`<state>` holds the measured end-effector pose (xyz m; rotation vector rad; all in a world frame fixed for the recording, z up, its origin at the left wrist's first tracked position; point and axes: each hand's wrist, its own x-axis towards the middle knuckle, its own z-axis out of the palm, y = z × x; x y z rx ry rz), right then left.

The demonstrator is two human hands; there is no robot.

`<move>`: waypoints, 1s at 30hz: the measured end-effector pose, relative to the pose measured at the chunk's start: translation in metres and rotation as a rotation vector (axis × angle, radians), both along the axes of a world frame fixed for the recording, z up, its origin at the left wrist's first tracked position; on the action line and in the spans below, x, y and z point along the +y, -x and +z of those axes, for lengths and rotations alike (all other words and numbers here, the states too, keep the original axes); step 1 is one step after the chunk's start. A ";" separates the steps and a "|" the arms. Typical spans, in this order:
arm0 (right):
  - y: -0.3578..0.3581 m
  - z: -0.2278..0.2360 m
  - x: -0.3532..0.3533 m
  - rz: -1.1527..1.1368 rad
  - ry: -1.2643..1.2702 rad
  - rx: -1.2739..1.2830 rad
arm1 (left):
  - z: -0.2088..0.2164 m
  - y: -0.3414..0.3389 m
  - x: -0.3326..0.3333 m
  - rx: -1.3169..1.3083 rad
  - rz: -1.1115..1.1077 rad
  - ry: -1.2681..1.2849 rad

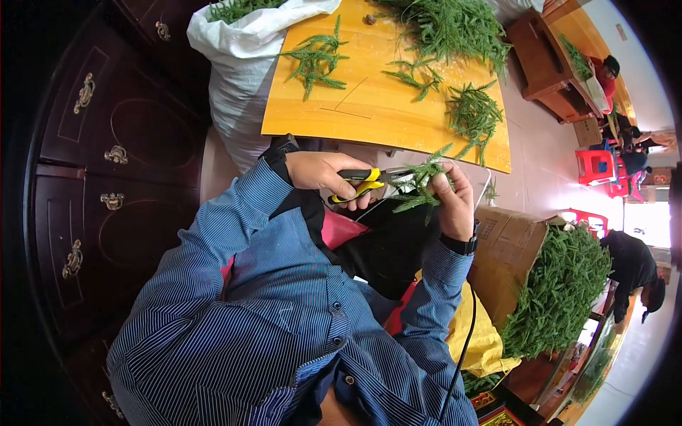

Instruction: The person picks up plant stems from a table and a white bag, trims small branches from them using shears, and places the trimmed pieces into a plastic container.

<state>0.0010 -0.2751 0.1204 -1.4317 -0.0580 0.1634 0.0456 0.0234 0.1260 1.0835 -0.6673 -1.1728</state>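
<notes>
My left hand [323,172] is closed round the black and yellow handles of a pair of pliers [364,183]. The jaws point to the right and reach the leaves of a green artificial pine sprig [420,186]; whether they grip a stem is hidden. Fingers and thumb of my right hand [456,200] pinch that sprig from its right side. Both hands are just off the near edge of a yellow wooden board table [383,117], above my lap. On the board lie separate sprigs [317,62], a small bundle [474,117] and a big pile of greenery [455,35].
A white woven sack [238,85] with greenery stands left of the table. Dark cabinets [124,142] line the left side. At right are a cardboard box [501,248] full of greenery, a yellow bag [472,334], a red stool [593,167] and other people [636,266].
</notes>
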 end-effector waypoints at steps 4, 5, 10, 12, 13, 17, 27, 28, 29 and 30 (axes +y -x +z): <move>-0.007 -0.011 -0.002 -0.206 -0.071 -0.049 | -0.005 -0.006 0.004 -0.046 0.065 -0.053; -0.008 -0.010 -0.002 -0.310 -0.106 -0.084 | -0.005 -0.007 0.006 -0.053 0.099 -0.085; -0.004 0.004 0.018 -0.538 -0.144 -0.098 | 0.000 -0.008 0.013 -0.056 0.009 -0.170; -0.004 0.008 0.026 -0.553 -0.124 -0.130 | -0.005 0.000 0.004 -0.118 0.008 -0.137; -0.005 0.008 0.028 -0.558 -0.115 -0.146 | -0.006 0.003 0.001 -0.149 0.010 -0.121; -0.009 -0.017 0.019 -0.532 0.114 -0.232 | 0.006 0.010 -0.006 -0.058 0.160 -0.074; -0.003 -0.012 0.042 -0.486 0.281 -0.251 | -0.010 0.005 -0.005 -0.078 0.315 -0.092; -0.002 -0.011 0.043 -0.495 0.288 -0.256 | -0.009 0.004 -0.004 -0.088 0.305 -0.099; -0.002 -0.010 0.043 -0.504 0.296 -0.262 | -0.009 0.003 -0.004 -0.098 0.295 -0.106; -0.003 -0.011 0.042 -0.504 0.296 -0.263 | -0.009 0.002 -0.003 -0.098 0.295 -0.106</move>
